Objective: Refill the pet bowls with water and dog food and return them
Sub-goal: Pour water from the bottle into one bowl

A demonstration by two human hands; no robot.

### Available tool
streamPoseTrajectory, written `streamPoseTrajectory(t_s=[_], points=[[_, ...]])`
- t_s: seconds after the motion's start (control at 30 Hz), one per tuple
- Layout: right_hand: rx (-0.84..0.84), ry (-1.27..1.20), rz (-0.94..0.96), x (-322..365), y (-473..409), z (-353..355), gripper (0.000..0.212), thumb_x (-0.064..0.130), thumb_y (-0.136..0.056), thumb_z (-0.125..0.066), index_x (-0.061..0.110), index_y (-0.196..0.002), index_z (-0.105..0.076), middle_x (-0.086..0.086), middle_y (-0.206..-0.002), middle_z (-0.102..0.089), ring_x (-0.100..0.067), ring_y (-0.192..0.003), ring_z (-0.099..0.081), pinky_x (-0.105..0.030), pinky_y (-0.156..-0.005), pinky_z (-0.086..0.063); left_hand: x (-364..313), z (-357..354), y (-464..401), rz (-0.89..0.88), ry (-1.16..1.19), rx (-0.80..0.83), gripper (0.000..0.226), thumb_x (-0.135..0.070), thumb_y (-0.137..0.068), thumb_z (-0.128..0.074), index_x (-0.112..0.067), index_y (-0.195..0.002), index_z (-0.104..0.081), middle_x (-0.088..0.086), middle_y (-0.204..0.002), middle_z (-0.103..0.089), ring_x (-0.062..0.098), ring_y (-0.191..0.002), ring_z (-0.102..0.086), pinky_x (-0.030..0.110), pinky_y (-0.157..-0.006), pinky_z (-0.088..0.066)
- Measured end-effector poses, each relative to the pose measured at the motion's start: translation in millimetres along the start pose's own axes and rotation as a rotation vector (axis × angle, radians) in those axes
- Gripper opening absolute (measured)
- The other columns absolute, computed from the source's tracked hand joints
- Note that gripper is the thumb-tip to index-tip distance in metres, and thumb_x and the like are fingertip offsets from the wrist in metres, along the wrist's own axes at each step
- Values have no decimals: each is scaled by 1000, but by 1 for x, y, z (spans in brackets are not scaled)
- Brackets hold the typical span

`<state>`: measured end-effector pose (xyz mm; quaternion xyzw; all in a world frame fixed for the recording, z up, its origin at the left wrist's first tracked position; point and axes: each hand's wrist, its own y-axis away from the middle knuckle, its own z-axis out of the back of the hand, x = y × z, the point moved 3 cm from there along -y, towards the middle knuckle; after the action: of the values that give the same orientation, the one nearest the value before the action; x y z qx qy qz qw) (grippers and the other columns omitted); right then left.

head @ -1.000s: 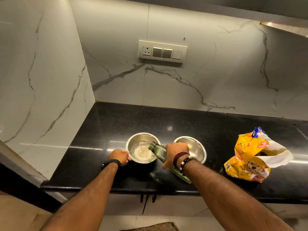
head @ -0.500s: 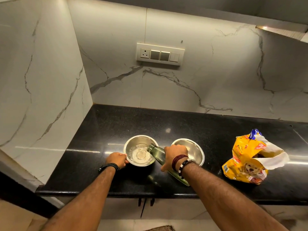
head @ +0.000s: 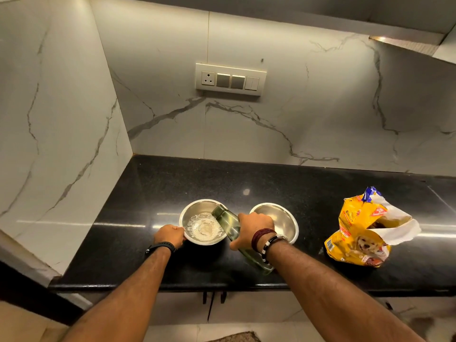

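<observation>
Two steel bowls stand side by side on the black counter (head: 308, 193). The left bowl (head: 195, 209) holds splashing water. My right hand (head: 254, 229) grips a green glass bottle (head: 228, 222), tilted with its mouth over the left bowl's rim. My left hand (head: 169, 236) holds that bowl's near-left rim. The right bowl (head: 283, 219) looks empty and is partly hidden behind my right hand. An open yellow dog food bag (head: 362, 233) lies to the right.
Marble walls close off the counter at the back and on the left. A switch panel (head: 230, 79) sits on the back wall. The counter's front edge runs below my wrists, with cabinet doors underneath.
The water in the left bowl has risen and keeps splashing. Both hands and the bottle stay nearly in place; the camera has shifted slightly.
</observation>
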<state>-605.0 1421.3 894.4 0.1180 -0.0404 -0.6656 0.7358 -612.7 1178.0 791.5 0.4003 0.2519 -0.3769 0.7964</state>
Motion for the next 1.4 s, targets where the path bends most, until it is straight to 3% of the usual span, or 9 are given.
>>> streamPoseTrajectory(t_s=[0.13,0.2,0.33,0.57,0.77,0.97,1.1,1.23,1.4], points=[[-23,-98,-10,-4,2,1,72,67,-63,-72,23,-118,-56,0,-103,-70,-24,-94,-68,-32,-70,-51,-2,1,3,-29,-5,-88,11,-24,-82,-64,-16,-83,-71,4,-89,-73,28,-92,-68,27,-74,-49],[-34,-154,-26,-8,4,2,74,68,-62,-71,23,-118,-54,-1,-103,-68,-24,-93,-67,-33,-70,-52,-6,2,7,-57,-11,-147,22,-22,-82,-66,-16,-103,-66,6,-104,-67,31,-104,-63,31,-81,-46],[-44,-377,-91,-21,8,2,74,70,-58,-73,28,-115,-52,1,-100,-66,-22,-90,-66,-36,-72,-59,-22,-3,9,-158,-59,-176,25,-21,-80,-67,-21,-105,-63,10,-117,-67,31,-108,-62,35,-89,-48],[-160,-630,-178,-66,26,3,71,68,-57,-74,33,-115,-53,8,-99,-64,-17,-92,-63,-35,-78,-58,-61,-36,30,-258,-55,-86,17,-22,-81,-60,-29,-95,-65,0,-100,-67,24,-95,-62,31,-81,-48],[-218,-729,-345,-132,47,-5,68,63,-59,-75,36,-117,-52,4,-104,-67,-26,-98,-67,-32,-77,-52,-93,-80,41,-369,-53,4,12,-19,-81,-59,-29,-75,-64,-2,-86,-71,24,-88,-65,33,-83,-52],[-300,-793,-447,-194,52,-15,70,66,-56,-78,34,-112,-50,8,-106,-69,-22,-98,-68,-35,-80,-56,-123,-123,62,-452,-65,35,10,-20,-84,-60,-26,-86,-67,-4,-83,-71,20,-82,-65,26,-72,-45],[-340,-861,-452,-223,37,-21,64,50,-63,-86,29,-111,-49,10,-99,-62,-20,-97,-65,-31,-79,-51,-135,-144,67,-462,-81,53,8,-20,-85,-62,-25,-87,-69,-7,-79,-69,17,-80,-65,25,-70,-43],[-366,-928,-469,-239,10,-29,67,30,-68,-88,21,-122,-50,-1,-112,-68,-24,-105,-65,-29,-83,-47,-142,-155,65,-475,-121,37,8,-22,-86,-64,-24,-90,-69,-8,-79,-68,13,-77,-62,25,-68,-42],[-397,-1037,-499,-246,-25,-43,73,26,-72,-88,19,-131,-46,-5,-122,-67,-27,-113,-65,-34,-92,-50,-142,-153,55,-473,-160,5,8,-22,-87,-65,-23,-94,-69,-11,-78,-65,11,-75,-60,22,-66,-41]])
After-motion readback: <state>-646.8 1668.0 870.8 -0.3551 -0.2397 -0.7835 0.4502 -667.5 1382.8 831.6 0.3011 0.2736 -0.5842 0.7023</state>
